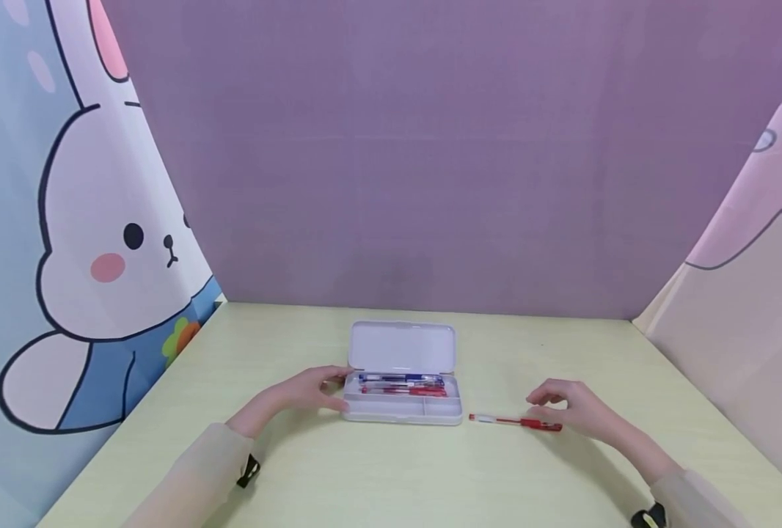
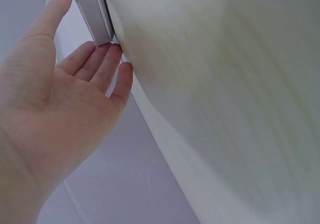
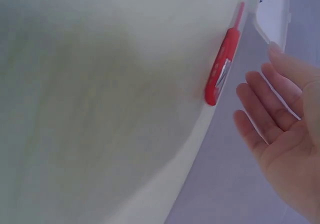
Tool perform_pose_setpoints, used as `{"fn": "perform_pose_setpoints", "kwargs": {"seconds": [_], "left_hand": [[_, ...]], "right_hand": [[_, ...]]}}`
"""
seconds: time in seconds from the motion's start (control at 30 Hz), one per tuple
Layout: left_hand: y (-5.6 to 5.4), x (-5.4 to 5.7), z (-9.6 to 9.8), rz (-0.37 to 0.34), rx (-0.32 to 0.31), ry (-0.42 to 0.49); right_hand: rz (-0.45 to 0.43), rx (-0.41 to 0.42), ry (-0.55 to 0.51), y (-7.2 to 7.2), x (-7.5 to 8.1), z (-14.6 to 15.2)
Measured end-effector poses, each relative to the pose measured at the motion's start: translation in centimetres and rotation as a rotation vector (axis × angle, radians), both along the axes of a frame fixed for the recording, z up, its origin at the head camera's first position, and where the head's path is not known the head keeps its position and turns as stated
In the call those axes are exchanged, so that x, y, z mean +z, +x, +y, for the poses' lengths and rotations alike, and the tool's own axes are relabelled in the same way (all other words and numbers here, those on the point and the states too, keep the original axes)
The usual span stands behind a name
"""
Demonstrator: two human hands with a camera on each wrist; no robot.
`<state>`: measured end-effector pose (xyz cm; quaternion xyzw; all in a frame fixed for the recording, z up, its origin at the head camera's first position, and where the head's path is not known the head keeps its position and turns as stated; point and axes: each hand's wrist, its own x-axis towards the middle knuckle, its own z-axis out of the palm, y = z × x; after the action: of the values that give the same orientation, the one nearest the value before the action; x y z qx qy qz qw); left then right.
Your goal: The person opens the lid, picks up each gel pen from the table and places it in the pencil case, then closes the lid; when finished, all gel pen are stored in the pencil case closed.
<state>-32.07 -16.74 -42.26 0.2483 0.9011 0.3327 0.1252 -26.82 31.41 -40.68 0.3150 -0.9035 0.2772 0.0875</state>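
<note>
A white pencil case (image 1: 404,419) lies on the table with its lid (image 1: 402,346) raised at the back. Inside its long rear compartment are blue pens (image 1: 400,378) and a red pen (image 1: 404,391). At the left end of the case my left hand (image 1: 305,389) holds it, thumb at the front and fingers toward the back. A second red pen (image 1: 516,422), clear-barrelled with a red cap, rests on the table right of the case. Over its capped end hovers my right hand (image 1: 579,411), fingers loosely bent; in the right wrist view the fingertips (image 3: 242,89) stand apart from the pen.
The front of the case has small compartments (image 1: 384,407) divided by low walls. Behind the pale wooden table (image 1: 285,330) rises a purple backdrop (image 1: 404,161). Printed curtains flank it, one with a rabbit (image 1: 127,220). Both wrists wear dark bands under light sleeves (image 1: 193,469).
</note>
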Motion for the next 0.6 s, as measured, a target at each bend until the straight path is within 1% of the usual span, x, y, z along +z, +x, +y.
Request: {"fn": "perform_pose_setpoints", "kwargs": {"seconds": [0.17, 0.33, 0.47, 0.6], "left_hand": [[0.0, -0.1, 0.0, -0.009, 0.009, -0.013], [0.2, 0.2, 0.0, -0.002, -0.002, -0.002], [0.1, 0.1, 0.0, 0.005, -0.014, 0.005], [0.0, 0.1, 0.0, 0.002, -0.009, 0.003]], "right_hand": [[-0.024, 0.007, 0.016, 0.3, -0.3, 0.7], [-0.066, 0.047, 0.01, 0.3, -0.3, 1.0], [-0.081, 0.085, 0.02, 0.2, -0.4, 1.3], [-0.1, 0.099, 0.012, 0.1, -0.7, 1.6]]}}
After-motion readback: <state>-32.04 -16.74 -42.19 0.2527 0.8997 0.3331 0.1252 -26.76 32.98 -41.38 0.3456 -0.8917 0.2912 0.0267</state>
